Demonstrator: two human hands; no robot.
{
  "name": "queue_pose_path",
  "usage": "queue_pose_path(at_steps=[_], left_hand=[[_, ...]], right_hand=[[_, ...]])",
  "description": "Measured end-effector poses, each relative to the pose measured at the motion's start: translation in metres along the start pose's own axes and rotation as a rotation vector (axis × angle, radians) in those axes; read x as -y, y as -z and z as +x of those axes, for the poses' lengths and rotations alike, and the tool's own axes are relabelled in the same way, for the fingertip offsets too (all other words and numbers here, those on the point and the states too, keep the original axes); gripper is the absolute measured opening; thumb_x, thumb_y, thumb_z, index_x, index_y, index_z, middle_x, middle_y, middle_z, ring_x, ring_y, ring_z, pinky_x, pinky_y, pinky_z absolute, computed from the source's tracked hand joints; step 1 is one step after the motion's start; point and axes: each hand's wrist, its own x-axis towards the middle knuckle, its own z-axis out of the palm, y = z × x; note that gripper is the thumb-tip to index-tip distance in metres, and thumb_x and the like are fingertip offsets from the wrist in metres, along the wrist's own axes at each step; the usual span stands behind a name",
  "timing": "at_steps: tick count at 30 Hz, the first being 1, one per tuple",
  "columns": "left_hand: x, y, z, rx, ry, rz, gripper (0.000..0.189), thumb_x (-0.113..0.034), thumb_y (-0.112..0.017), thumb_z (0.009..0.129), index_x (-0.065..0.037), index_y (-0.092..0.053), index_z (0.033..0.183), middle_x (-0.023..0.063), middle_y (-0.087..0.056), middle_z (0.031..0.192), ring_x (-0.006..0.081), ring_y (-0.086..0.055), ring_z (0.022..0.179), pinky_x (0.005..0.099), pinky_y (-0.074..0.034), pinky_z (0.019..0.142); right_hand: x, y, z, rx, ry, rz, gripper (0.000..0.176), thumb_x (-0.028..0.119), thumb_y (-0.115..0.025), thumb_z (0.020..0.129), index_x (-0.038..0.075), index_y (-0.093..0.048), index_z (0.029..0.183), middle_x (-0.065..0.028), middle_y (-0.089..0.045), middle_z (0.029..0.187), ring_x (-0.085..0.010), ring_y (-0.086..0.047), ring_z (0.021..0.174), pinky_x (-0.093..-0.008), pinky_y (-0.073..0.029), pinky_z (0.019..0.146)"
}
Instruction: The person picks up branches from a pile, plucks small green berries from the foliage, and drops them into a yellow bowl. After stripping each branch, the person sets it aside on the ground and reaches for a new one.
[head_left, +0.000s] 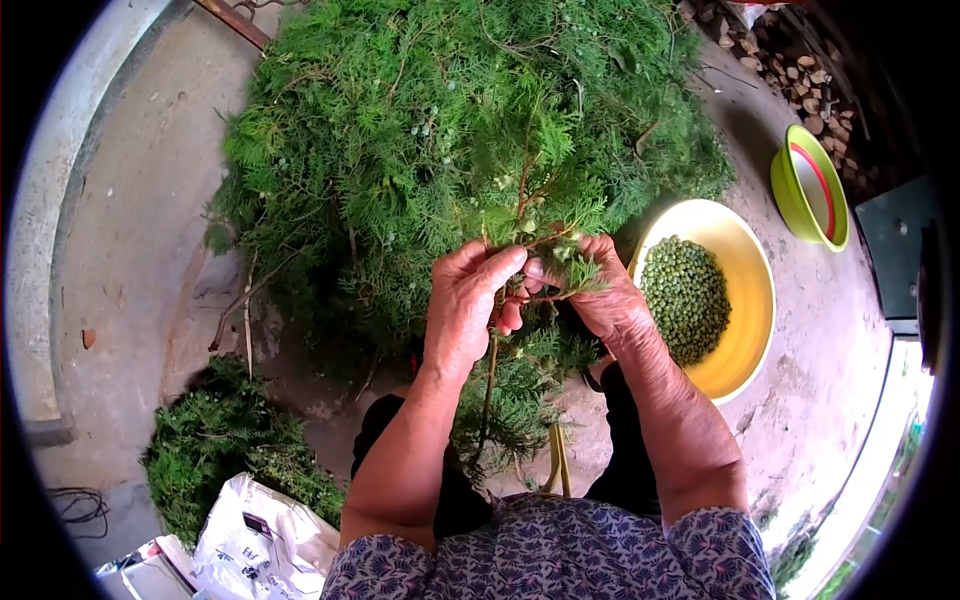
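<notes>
Far left: a raised concrete kerb [45, 200] bounds the bare floor [140, 230], which lies open from the kerb to the greenery. Lower left, a small heap of cuttings [225, 450] sits against a white plastic bag [265, 545], with a loose cable [75, 505] just beyond.

Centre: a large pile of evergreen branches [450, 120] fills the upper middle, its near edge reaching the hands. The left hand [470, 305] is closed, fingers curled round the stem of a sprig [525, 195]. The stem runs down below the fist toward the lap, and the leafy top rises above the knuckles into the pile's edge. The right hand [605, 295] touches the left at the fingertips, and its fingers are pinched on the sprig's foliage. The sprig therefore sits between both hands, gripped by each, upright with a slight tilt.

Right: a yellow bowl [760, 320] stands just beside the right wrist and holds a mound of small green berries [685, 295]. Its near rim is close to the forearm, leaving little room on that side. A green bowl [810, 185], tilted on edge, stands apart beyond it. Cut firewood [800, 80] is stacked at the top right. Bare floor lies open below the yellow bowl.
</notes>
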Motion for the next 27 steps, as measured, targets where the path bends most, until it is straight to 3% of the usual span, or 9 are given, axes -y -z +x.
queue_pose_path(at_steps=[5,7,14,16,20,27], left_hand=[[-0.001,0.0,-0.001,0.006,0.029,-0.067,0.016,-0.017,-0.059,0.082,-0.001,-0.061,0.084,0.0049,-0.06,0.066,0.0086,-0.051,0.044,0.0197,-0.034,0.029],[-0.001,0.004,0.0,0.014,0.047,-0.053,0.017,-0.018,-0.059,0.081,-0.001,-0.061,0.083,0.0049,-0.06,0.067,0.0084,-0.052,0.046,0.0195,-0.034,0.029],[-0.001,0.005,0.0,0.01,0.078,-0.078,0.017,-0.019,-0.059,0.081,-0.001,-0.06,0.08,0.005,-0.061,0.068,0.0088,-0.053,0.047,0.0183,-0.033,0.029],[0.001,0.006,0.001,0.008,0.075,-0.079,0.017,-0.018,-0.059,0.081,-0.001,-0.06,0.08,0.005,-0.061,0.068,0.009,-0.054,0.047,0.0183,-0.033,0.028],[-0.005,0.006,0.0,0.04,0.114,-0.112,0.018,-0.018,-0.058,0.082,-0.001,-0.059,0.078,0.0048,-0.061,0.068,0.0096,-0.056,0.049,0.0184,-0.032,0.028],[0.003,0.004,-0.001,0.016,0.048,-0.021,0.021,-0.021,-0.057,0.083,-0.001,-0.057,0.075,0.005,-0.06,0.067,0.0097,-0.056,0.05,0.0185,-0.032,0.028]], right_hand=[[0.009,-0.005,-0.002,0.038,-0.012,-0.091,0.018,0.011,-0.072,0.075,0.005,-0.064,0.091,0.0003,-0.064,0.076,-0.0071,-0.057,0.069,-0.022,-0.047,0.065],[0.012,-0.01,-0.004,0.026,0.107,-0.104,0.019,0.009,-0.071,0.075,0.005,-0.064,0.092,-0.0006,-0.064,0.077,-0.0069,-0.058,0.068,-0.0217,-0.049,0.064],[0.002,-0.002,0.0,0.043,0.048,-0.133,0.023,0.008,-0.069,0.076,0.003,-0.061,0.097,-0.0032,-0.064,0.081,-0.0081,-0.059,0.068,-0.0227,-0.049,0.062],[0.006,-0.009,-0.002,0.007,0.02,-0.09,0.016,0.009,-0.068,0.078,0.002,-0.061,0.09,-0.0035,-0.063,0.072,-0.0103,-0.059,0.065,-0.0227,-0.049,0.06],[0.006,-0.01,-0.003,0.014,0.126,-0.139,0.018,0.011,-0.068,0.079,0.001,-0.06,0.091,-0.0039,-0.063,0.072,-0.0102,-0.059,0.064,-0.0232,-0.049,0.06],[0.015,-0.014,-0.007,0.018,-0.044,-0.144,0.028,0.02,-0.067,0.08,-0.001,-0.057,0.096,-0.0045,-0.061,0.071,-0.011,-0.058,0.063,-0.0242,-0.048,0.058]])
